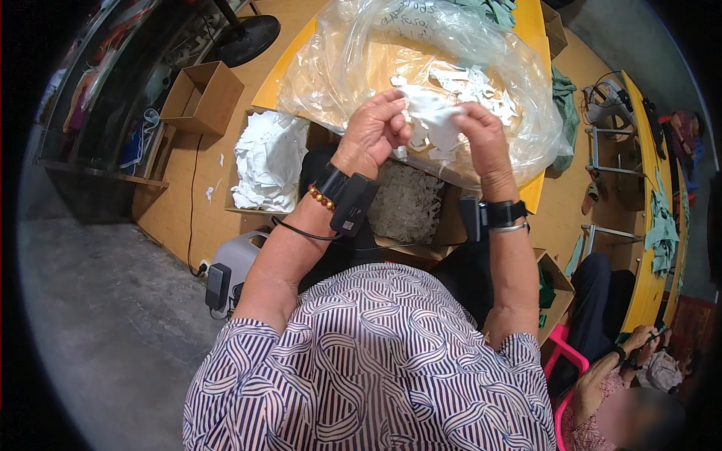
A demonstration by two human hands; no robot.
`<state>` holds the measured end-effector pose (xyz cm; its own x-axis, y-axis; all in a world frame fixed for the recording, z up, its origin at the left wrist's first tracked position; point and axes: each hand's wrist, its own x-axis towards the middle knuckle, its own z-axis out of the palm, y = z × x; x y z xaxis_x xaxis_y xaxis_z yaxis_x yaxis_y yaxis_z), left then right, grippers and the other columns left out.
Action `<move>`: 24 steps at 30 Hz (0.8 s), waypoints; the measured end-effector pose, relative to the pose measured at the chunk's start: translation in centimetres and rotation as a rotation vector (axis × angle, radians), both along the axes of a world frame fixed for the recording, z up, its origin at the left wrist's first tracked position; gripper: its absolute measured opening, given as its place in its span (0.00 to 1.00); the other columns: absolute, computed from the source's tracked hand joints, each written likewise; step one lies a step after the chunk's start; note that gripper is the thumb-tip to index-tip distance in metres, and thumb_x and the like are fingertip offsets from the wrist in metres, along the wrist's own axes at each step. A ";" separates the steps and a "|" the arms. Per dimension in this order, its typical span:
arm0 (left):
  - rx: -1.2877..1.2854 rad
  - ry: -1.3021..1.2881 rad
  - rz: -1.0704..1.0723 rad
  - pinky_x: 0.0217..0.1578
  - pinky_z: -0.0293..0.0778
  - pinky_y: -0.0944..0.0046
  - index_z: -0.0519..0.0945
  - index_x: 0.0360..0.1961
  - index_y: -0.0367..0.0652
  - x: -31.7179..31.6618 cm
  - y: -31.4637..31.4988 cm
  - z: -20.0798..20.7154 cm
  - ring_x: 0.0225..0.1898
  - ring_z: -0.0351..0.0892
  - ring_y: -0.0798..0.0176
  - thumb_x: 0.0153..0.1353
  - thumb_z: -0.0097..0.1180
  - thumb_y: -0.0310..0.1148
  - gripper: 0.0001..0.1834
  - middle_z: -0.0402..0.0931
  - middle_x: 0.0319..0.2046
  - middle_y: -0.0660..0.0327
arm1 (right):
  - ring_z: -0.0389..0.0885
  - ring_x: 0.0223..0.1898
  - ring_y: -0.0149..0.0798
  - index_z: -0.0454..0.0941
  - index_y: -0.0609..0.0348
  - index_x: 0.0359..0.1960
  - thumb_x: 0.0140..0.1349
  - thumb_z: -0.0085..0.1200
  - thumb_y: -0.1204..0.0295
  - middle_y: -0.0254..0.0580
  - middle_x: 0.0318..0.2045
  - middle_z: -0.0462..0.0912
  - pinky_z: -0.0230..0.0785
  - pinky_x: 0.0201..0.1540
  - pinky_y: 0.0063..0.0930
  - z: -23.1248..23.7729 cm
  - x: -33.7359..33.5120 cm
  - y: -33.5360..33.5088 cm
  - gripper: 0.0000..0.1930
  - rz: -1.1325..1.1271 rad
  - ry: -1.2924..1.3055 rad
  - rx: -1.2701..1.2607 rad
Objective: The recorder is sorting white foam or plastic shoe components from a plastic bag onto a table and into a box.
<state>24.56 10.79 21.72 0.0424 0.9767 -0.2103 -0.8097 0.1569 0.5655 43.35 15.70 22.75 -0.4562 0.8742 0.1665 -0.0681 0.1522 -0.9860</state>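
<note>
Between my two hands a piece of white fabric [432, 109] is stretched above the table. My left hand [376, 129] pinches its left end with thumb and forefinger, the other fingers curled. At the opposite end, the fingertips of my right hand [485, 134] are closed on it. Beneath lies a large clear plastic bag [338, 75], spread over the yellow table [530, 197]. Several small white scraps [496, 105] are scattered on the bag around and beyond my hands.
A cardboard box heaped with white pieces [267, 161] stands left of my lap. Another box of clear plastic bits [406, 203] sits below the table edge. An open carton [201, 98] is farther left. A co-worker's hands [643, 342] show at lower right, beside a pink chair [562, 349].
</note>
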 end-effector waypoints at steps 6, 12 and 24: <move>0.061 0.271 0.044 0.23 0.73 0.71 0.68 0.48 0.37 -1.4 -0.8 0.0 0.20 0.70 0.74 0.55 0.51 0.25 0.18 0.70 0.21 0.65 | 0.76 0.30 0.28 0.74 0.64 0.36 0.56 0.47 0.74 0.36 0.31 0.79 0.70 0.38 0.22 1.6 2.5 2.6 0.08 0.161 0.340 -0.363; 0.475 1.003 0.095 0.41 0.70 0.66 0.64 0.56 0.44 0.7 -1.2 3.1 0.42 0.72 0.66 0.45 0.62 0.31 0.34 0.69 0.43 0.53 | 0.73 0.19 0.23 0.75 0.63 0.32 0.54 0.49 0.74 0.33 0.21 0.76 0.69 0.21 0.16 4.5 1.0 2.3 0.07 0.270 -0.031 -0.378; 0.182 0.439 -0.171 0.26 0.72 0.74 0.75 0.36 0.33 1.5 0.5 1.8 0.26 0.76 0.72 0.52 0.54 0.26 0.11 0.76 0.29 0.61 | 0.75 0.26 0.27 0.70 0.66 0.45 0.55 0.53 0.66 0.39 0.30 0.77 0.71 0.30 0.19 2.3 0.3 1.8 0.19 0.057 0.149 -0.338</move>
